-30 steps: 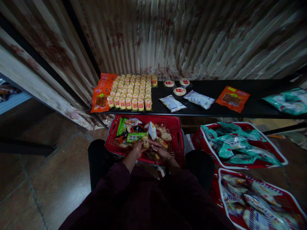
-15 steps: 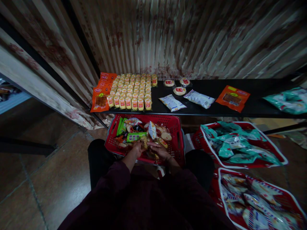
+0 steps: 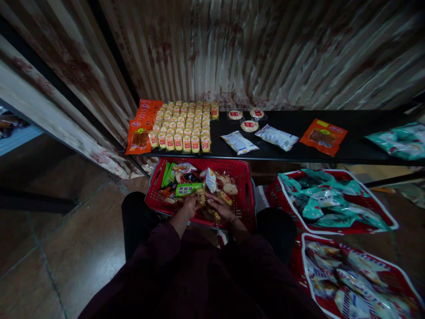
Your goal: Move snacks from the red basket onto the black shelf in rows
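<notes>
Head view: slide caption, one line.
Left hand holds a wrapped yellow snack over a red plastic basket, right hand beside it.

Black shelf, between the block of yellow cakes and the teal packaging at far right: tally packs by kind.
Round pale packs: 3
White-and-blue bags: 2
Orange packet: 1
Total: 6

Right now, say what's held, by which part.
The left hand holds a yellow snack, seemingly by its left side; whether the right hand grips it is unclear.
</notes>
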Demonstrator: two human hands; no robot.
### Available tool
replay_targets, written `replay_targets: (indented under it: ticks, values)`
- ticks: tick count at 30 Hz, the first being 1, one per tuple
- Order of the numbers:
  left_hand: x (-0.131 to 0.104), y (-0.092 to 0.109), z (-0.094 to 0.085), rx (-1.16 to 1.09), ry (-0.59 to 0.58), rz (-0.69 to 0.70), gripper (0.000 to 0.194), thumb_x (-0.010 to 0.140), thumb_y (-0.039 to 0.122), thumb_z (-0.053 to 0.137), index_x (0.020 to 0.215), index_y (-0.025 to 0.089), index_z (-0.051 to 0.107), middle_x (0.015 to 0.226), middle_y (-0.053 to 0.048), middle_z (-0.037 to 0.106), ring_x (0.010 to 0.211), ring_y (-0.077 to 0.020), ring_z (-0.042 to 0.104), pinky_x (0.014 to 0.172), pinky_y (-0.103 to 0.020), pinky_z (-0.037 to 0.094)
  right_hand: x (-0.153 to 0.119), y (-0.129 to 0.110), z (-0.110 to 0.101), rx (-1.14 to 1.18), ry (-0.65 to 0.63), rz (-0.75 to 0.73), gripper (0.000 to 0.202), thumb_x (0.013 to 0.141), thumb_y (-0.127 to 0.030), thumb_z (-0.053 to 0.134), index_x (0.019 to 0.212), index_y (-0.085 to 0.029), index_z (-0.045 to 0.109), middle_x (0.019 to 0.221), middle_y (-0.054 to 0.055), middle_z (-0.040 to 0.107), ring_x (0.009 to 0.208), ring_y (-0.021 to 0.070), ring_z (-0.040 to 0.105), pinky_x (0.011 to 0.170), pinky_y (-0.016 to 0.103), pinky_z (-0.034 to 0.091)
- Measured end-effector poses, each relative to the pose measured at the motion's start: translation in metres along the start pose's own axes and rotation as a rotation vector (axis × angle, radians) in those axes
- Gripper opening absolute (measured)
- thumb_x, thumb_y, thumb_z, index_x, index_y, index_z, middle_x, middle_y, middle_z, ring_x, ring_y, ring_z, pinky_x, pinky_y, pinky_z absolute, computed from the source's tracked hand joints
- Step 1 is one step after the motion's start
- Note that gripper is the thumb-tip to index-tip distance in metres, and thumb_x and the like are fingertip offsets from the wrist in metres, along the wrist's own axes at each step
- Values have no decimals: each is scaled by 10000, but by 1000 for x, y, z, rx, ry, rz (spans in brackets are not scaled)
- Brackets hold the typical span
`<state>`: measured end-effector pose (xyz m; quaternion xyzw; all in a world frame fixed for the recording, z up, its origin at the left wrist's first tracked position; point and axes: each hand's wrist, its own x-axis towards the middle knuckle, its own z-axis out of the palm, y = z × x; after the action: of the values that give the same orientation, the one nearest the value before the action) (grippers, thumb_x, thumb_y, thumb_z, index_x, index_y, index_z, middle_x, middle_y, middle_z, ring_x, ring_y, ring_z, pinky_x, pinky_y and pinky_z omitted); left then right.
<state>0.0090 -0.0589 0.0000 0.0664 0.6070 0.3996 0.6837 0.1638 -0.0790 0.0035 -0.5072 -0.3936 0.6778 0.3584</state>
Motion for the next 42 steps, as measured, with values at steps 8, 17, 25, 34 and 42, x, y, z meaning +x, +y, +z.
replay_targets:
  ticks: [8, 17, 25, 34, 42]
  values:
    - [-14, 7, 0, 34, -37, 4, 171, 728, 156, 664, 887, 181, 606, 774, -13, 653, 647, -88, 596, 634, -211, 498, 4, 6, -1, -86, 40, 10, 614, 625, -529, 728, 1167, -252, 646, 1207, 47, 649, 1151, 253, 570, 1007, 427, 435]
    - [-17, 7, 0, 81, -104, 41, 213, 629, 176, 744, 770, 179, 584, 719, 10, 626, 643, -90, 578, 643, -215, 456, 2, -2, 5, -137, -16, -8, 585, 635, -498, 737, 1156, -248, 649, 1148, 50, 670, 1069, 261, 602, 980, 428, 437]
    - [-18, 5, 1, 133, -171, 51, 204, 624, 207, 770, 732, 167, 601, 712, 17, 618, 634, -85, 569, 634, -212, 435, 1, -7, 5, -283, 30, -7, 544, 540, -532, 773, 955, -186, 708, 874, 62, 705, 810, 254, 631, 811, 412, 493]
    - [-19, 5, -1, 147, -165, 51, 195, 609, 190, 773, 721, 161, 616, 719, -5, 636, 686, -100, 595, 700, -230, 448, 1, -5, 7, -172, -43, -64, 601, 600, -568, 719, 1077, -209, 655, 1078, 75, 680, 923, 245, 621, 910, 415, 456]
    - [-20, 3, 2, 131, -141, 70, 252, 583, 152, 796, 733, 167, 594, 716, -2, 637, 677, -114, 605, 713, -260, 472, 0, -6, 4, -163, -20, -51, 565, 598, -567, 730, 1038, -215, 682, 1045, 96, 697, 999, 290, 613, 931, 442, 449]
